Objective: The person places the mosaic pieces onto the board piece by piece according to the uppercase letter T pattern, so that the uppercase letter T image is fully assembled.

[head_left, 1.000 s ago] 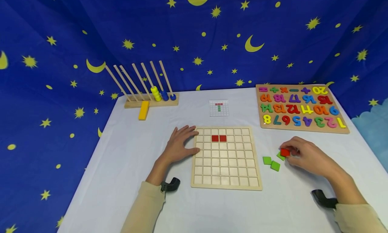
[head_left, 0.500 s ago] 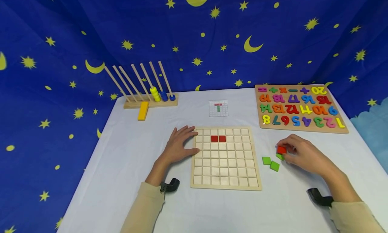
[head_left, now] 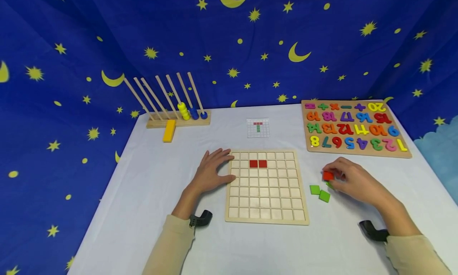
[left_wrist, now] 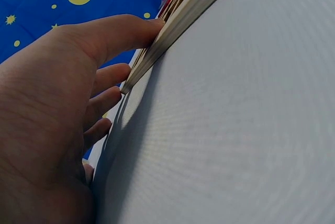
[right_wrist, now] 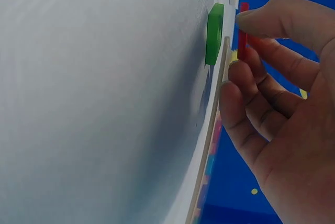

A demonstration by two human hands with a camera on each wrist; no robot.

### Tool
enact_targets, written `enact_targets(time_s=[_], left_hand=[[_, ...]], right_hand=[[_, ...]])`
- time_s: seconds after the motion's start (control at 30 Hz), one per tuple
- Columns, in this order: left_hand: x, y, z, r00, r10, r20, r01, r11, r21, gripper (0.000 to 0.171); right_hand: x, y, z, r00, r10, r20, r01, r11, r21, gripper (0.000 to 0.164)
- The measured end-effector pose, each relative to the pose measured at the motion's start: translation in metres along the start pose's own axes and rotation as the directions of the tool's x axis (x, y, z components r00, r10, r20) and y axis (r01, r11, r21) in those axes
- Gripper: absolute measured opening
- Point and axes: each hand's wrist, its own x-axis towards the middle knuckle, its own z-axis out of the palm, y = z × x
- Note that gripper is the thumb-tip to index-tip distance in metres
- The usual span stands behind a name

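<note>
A wooden grid board (head_left: 264,191) lies mid-table, with two red square tiles (head_left: 262,164) side by side in its second row from the far edge. My left hand (head_left: 211,172) rests at the board's left edge, thumb and fingertips touching the frame, as the left wrist view also shows. Between thumb and fingers my right hand (head_left: 358,183) pinches a red square tile (right_wrist: 242,31), held above the table right of the board. Two green tiles (head_left: 324,196) lie below and left of that hand; a third green tile (right_wrist: 214,34) is partly hidden under it in the head view.
A small clear card (head_left: 258,128) with a red and green T pattern lies behind the board. At the back right is a number puzzle (head_left: 358,128). A peg abacus (head_left: 179,123) stands back left, a yellow block (head_left: 169,131) against its base.
My right hand has moved a little to the left with the red tile, now over the third green tile. The left hand and the board stay where they were.
</note>
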Motion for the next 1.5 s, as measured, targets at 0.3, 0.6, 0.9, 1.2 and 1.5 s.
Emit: enact_targets(time_s=[0.3,0.6,0.9,1.2,1.5], left_hand=[[-0.001,0.001,-0.001,1.000,0.002,-0.003,-0.002,1.000,-0.008,0.067],[-0.001,0.000,0.000,1.000,-0.007,0.002,0.007,1.000,-0.003,0.067],[-0.001,-0.001,0.000,1.000,0.000,-0.003,0.000,1.000,0.003,0.067],[0.000,0.001,-0.002,1.000,0.009,-0.005,-0.009,1.000,-0.004,0.067],[0.000,0.001,-0.001,1.000,-0.002,-0.001,0.002,1.000,0.000,0.066]], right_hand=[[0.005,-0.007,0.003,1.000,-0.008,0.008,0.008,1.000,-0.001,0.033],[0.009,-0.010,0.004,1.000,0.001,0.025,-0.002,1.000,0.016,0.035],[0.014,-0.014,0.006,0.999,-0.007,0.031,0.006,1.000,0.018,0.033],[0.018,-0.016,0.008,0.999,-0.015,0.035,0.014,1.000,0.021,0.034],[0.022,-0.018,0.010,0.998,-0.037,0.044,0.034,0.998,0.049,0.033]])
